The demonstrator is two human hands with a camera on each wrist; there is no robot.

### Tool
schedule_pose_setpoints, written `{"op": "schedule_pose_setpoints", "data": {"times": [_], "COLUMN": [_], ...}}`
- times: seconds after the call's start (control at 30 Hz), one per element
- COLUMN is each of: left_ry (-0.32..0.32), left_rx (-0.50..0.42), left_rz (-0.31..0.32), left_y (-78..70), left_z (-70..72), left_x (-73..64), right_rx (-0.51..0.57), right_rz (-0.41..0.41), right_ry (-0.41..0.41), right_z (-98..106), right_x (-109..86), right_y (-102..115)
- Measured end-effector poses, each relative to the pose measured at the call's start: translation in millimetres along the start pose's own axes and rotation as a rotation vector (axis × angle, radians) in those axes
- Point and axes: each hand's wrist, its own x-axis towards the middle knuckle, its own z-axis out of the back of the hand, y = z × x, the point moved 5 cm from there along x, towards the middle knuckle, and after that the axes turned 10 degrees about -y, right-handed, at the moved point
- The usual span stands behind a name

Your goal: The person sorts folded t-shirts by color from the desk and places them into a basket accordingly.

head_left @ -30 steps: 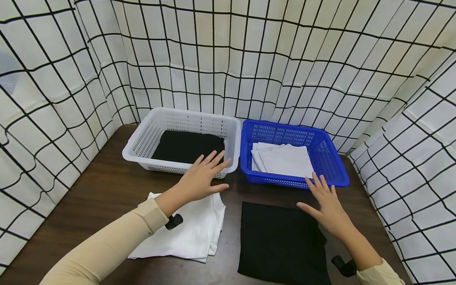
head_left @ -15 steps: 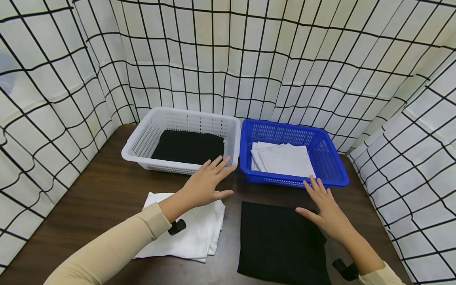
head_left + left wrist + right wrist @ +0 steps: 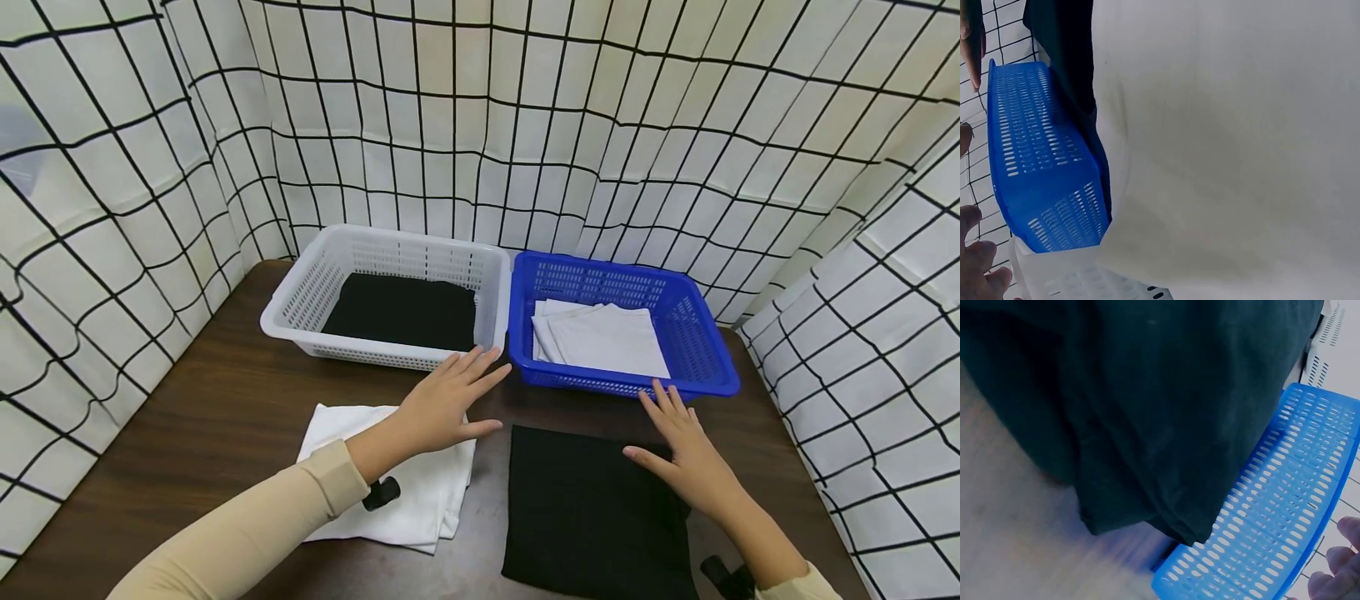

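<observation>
My left hand [image 3: 442,408], fingers spread and holding nothing, is over the far edge of a folded white cloth [image 3: 420,504], just in front of the white basket [image 3: 300,329]. My right hand [image 3: 693,462] is likewise spread, over the right part of a folded black cloth [image 3: 592,517], its fingertips near the front rim of the blue basket [image 3: 708,375]. In the left wrist view the white cloth [image 3: 1229,137] fills most of the picture. The black cloth [image 3: 1166,412] covers much of the right wrist view, beside the blue basket [image 3: 1272,506].
Black folded cloth [image 3: 405,308] lies inside the white basket. Several folds of white cloth [image 3: 600,333] lie in the blue one, on its left side. Both baskets stand side by side at the back of the brown table [image 3: 202,442]. White sheeting with a black grid [image 3: 420,108] encloses it.
My left hand has drawn back from the white basket's rim, moving right and towards me. The right hand has shifted only slightly towards me. The cloths and baskets have stayed in place.
</observation>
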Motion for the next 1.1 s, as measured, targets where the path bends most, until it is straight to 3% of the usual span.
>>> {"op": "schedule_pose_setpoints", "data": {"times": [0.73,0.93,1.1], "left_ry": [0.040,0.146,0.248], "left_rx": [-0.160,-0.241,-0.416], "left_rz": [-0.048,-0.015,0.093], "left_y": [-14.2,-20.0,-25.2], "left_z": [-16.4,-29.5,-39.4], "left_x": [-4.5,-8.6,-12.1], "right_rx": [0.082,0.106,0.077], "right_rz": [-0.088,-0.133,-0.187], "right_ry": [0.073,0.130,0.192], "right_z": [-20.0,-25.6,-28.6], "right_x": [-6.5,-9.2,-10.5], "right_y": [-15.7,-19.6,-24.2]}}
